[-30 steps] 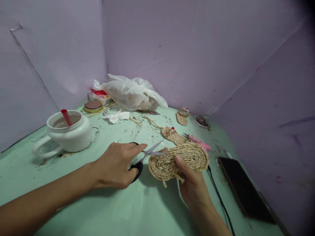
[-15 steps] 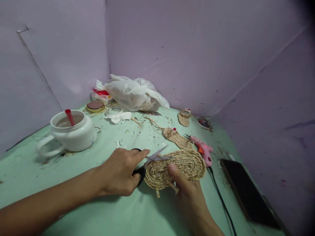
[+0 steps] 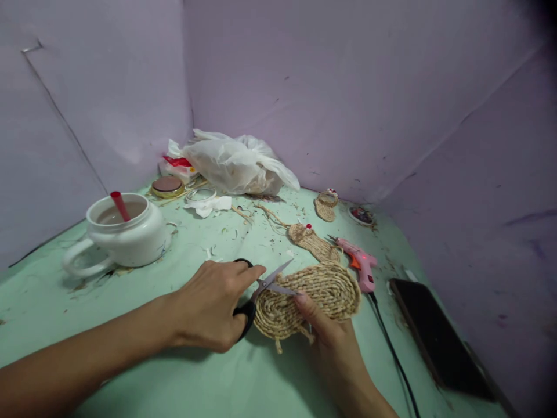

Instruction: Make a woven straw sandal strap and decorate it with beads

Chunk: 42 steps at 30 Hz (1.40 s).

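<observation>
My left hand [image 3: 213, 305] is closed through the black handles of a pair of scissors [image 3: 263, 284]. The scissor blades are spread, lying over the upper left part of a coiled straw-rope sole [image 3: 324, 288]. My right hand [image 3: 335, 342] grips that sole from below, thumb on its top face close to the lower blade's tip; the other fingers are hidden beneath. Two short rope ends stick out of the sole's lower edge. Just behind lies a smaller woven slipper piece [image 3: 314, 244] with a red bead.
A pink glue gun [image 3: 359, 262] with a black cord and a dark phone [image 3: 439, 337] lie to the right. On the left stands a white mug [image 3: 128, 235] with a red straw. A plastic bag [image 3: 239, 162] and a tiny woven slipper [image 3: 326, 206] are farther back.
The scissors' blades have opened wider, the lower one swinging down toward my right thumb. My right hand and the sole have shifted only slightly.
</observation>
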Available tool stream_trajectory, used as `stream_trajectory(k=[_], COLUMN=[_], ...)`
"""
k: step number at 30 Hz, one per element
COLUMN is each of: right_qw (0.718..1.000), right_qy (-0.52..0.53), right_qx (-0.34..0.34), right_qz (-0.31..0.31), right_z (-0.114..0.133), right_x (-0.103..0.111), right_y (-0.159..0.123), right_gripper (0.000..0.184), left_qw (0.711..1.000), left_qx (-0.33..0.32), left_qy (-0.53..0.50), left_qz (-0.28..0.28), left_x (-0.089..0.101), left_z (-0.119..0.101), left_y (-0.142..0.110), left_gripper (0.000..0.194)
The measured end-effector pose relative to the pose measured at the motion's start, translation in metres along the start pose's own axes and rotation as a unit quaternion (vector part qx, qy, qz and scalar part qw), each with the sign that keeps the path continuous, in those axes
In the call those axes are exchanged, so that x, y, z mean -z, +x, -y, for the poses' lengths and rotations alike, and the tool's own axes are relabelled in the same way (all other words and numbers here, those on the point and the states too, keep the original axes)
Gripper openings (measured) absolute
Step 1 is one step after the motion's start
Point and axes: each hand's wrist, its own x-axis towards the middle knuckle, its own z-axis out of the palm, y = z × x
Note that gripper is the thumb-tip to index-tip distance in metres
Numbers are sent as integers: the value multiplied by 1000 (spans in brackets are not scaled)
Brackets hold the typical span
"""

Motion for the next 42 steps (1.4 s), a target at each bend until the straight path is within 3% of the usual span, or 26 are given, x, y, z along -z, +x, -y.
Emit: stream_trajectory(k=[7, 14, 21, 29, 34, 37, 42], right_qw=[1000, 998, 999, 994, 999, 998, 997], right_qy=[16, 53, 40, 80, 1, -53, -56], right_qx=[6, -3, 1, 46, 42, 47, 49], right_qz=[9, 26, 8, -51, 0, -2, 0], right_z=[1, 0, -3, 8, 2, -3, -3], right_x=[-1, 3, 1, 6, 4, 1, -1], right_y=[0, 5, 2, 12, 6, -1, -4], right_gripper=[39, 42, 50, 49, 32, 27, 24], left_qw=[998, 997, 1000, 999, 999, 999, 999], left_qx=[-12, -5, 25, 38, 37, 38, 35], left_qy=[-57, -71, 10, 21, 19, 28, 12], left_qz=[15, 44, 10, -2, -26, -22, -12], left_x=[-6, 3, 3, 5, 2, -1, -4], left_z=[2, -2, -6, -2, -4, -6, -6], left_y=[2, 2, 1, 0, -1, -2, -2], left_gripper=[49, 31, 68, 61, 67, 69, 69])
